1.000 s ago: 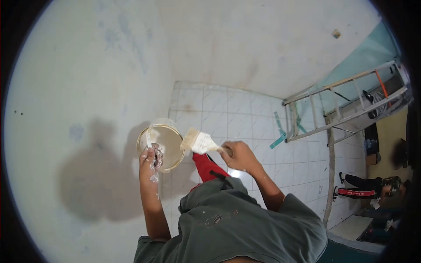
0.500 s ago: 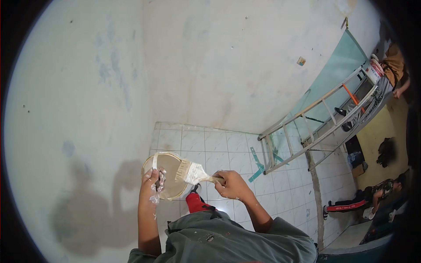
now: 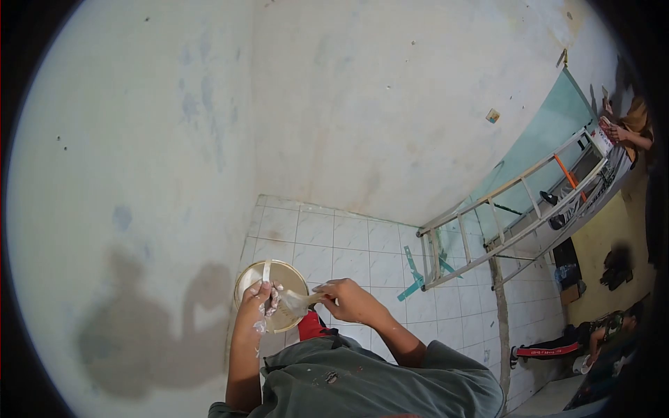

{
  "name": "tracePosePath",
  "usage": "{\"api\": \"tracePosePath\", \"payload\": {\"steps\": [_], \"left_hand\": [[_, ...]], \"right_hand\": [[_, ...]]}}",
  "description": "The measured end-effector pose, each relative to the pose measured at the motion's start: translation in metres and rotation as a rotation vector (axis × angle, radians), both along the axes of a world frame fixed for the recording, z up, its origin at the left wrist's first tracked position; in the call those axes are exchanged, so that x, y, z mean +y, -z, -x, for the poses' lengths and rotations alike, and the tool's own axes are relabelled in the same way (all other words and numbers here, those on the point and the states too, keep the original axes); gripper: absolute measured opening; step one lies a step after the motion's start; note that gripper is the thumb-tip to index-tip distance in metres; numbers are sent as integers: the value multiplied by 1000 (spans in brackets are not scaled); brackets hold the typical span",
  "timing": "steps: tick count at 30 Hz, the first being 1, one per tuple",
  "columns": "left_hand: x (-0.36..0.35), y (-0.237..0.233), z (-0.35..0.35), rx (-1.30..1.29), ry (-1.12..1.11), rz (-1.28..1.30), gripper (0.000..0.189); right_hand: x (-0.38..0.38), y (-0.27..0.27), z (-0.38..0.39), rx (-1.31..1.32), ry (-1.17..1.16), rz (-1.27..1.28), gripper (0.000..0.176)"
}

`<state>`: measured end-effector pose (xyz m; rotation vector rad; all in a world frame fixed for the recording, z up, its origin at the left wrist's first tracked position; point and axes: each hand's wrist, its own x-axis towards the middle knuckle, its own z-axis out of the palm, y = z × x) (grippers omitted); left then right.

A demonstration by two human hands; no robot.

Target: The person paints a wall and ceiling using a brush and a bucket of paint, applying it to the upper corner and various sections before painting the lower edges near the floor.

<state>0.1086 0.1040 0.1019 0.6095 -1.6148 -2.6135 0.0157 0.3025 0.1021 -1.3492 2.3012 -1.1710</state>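
My left hand, smeared with white paint, grips the pale band across a round paint bucket. The bucket has a yellowish rim and greyish-white contents. In my right hand, the fingers are closed around the handle of a wide paintbrush. The brush head, coated white, points left over the bucket's opening, close to my left fingers. Motion blurs its bristles.
Patchy pale walls meet in a corner ahead, above white floor tiles. A metal ladder leans at right, with a person at its top. Another person is low at far right. Green tape marks the floor.
The paintbrush has moved left and down over the bucket's opening, with my right hand following. The whole view has shifted slightly. The person by the ladder has raised a hand.
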Motion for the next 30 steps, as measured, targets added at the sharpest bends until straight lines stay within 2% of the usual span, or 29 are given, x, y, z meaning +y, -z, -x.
{"api": "tracePosePath", "payload": {"steps": [4, 6, 8, 10, 11, 16, 18, 20, 22, 26, 28, 30], "left_hand": [[-1, 2, -1, 17, 0, -4, 31], [0, -2, 1, -14, -15, 6, 31], [3, -7, 1, -82, -47, 36, 32], [10, -14, 2, -116, -114, 63, 28], [4, -10, 0, -35, -10, 56, 26], [4, -25, -1, -13, 6, 42, 29], [6, -32, -2, -4, -5, 42, 29], [7, -38, -2, 9, -14, 47, 29], [7, -43, -3, 27, 13, -1, 25], [10, -50, -3, 9, 18, 6, 25], [12, -51, -3, 0, 8, 22, 25], [17, -55, -4, 6, -13, 33, 25]], "right_hand": [[-18, 2, -3, 70, -46, 8, 18], [-25, 7, -2, 198, -51, -76, 17], [-31, 17, 2, 313, -71, -31, 18], [-36, 20, 9, 362, -125, -153, 19], [-38, 17, 9, 322, -101, -114, 19], [-50, -13, 12, 321, -84, -140, 18], [-57, -17, 15, 450, -110, -271, 17], [-63, -15, 16, 472, -142, -234, 19], [-72, -16, 15, 571, -193, -322, 10], [-86, 4, 13, 591, -243, -302, 11], [-90, 14, 14, 682, -331, -197, 13], [-91, 14, 11, 693, -317, -102, 13]]}}
